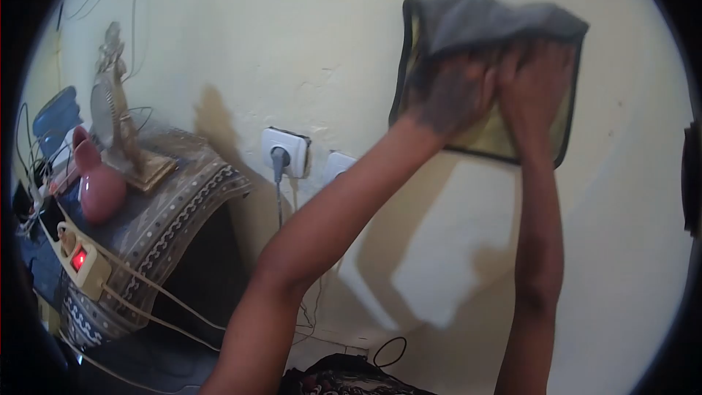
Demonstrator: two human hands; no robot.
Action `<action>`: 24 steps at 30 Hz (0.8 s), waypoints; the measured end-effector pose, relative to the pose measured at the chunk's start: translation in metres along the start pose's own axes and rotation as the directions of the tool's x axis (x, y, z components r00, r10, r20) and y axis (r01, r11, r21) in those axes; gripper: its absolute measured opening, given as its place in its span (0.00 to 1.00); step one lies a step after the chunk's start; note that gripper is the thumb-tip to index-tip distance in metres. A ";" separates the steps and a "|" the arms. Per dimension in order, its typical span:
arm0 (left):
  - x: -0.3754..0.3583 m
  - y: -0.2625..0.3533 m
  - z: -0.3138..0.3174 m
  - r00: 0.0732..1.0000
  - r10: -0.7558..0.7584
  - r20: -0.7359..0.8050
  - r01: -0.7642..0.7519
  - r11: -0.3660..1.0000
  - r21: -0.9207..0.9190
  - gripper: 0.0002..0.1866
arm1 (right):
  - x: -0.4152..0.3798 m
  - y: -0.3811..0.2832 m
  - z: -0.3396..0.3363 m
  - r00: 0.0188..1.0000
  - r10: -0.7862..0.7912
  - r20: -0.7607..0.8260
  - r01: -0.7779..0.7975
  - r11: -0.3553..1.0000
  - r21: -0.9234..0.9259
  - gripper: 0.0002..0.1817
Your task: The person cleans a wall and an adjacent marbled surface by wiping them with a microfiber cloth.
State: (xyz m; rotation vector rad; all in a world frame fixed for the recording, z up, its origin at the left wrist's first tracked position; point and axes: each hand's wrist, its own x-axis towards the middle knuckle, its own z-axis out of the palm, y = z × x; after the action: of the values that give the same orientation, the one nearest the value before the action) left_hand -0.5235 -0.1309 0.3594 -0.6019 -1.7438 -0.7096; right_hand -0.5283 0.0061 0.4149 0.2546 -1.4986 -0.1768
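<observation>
A cloth (563, 113) with black edging, grey on one side and yellow-green on the other, lies against the wall at the upper right. Its grey top part is folded forward over my fingertips. My left hand (457, 95) rests on the yellow-green side, blurred, so its fingers are hard to make out. Close beside it, my right hand (535, 84) presses on the same cloth with fingers stretched upward and lying flat. Both arms reach up from below.
Left of my arms, a plug sits in a wall socket (285, 152), with a second socket (338, 167) alongside. A patterned cloth (183, 201) covers a table bearing a pink vase (102, 192) and an ornate stand (150, 168). A power strip (89, 269) with a lit red switch trails cables.
</observation>
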 end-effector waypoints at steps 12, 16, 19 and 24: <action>0.077 -0.077 -0.061 0.919 0.205 -0.338 -0.171 0.977 0.129 0.25 | 0.115 -0.070 0.027 0.985 -0.160 -0.064 0.149 0.978 -0.143 0.31; 0.067 -0.097 -0.091 0.957 -0.056 -0.285 0.089 0.990 0.105 0.28 | 0.132 -0.106 0.053 0.935 -0.234 -0.267 0.209 0.971 -0.121 0.32; 0.051 -0.113 -0.111 0.916 -0.130 -0.380 0.167 0.984 0.065 0.30 | 0.134 -0.143 0.049 0.927 -0.288 -0.238 0.269 0.957 -0.110 0.28; 0.022 -0.149 -0.132 0.840 -0.059 -0.539 0.228 0.941 0.251 0.30 | 0.117 -0.218 0.018 0.941 -0.233 -0.246 0.283 0.939 0.196 0.30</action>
State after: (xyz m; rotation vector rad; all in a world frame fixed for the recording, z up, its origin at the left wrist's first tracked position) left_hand -0.5476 -0.3286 0.3852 -0.0396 -1.3460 -0.6168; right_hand -0.5291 -0.2363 0.4687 0.6405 -1.2598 -0.1803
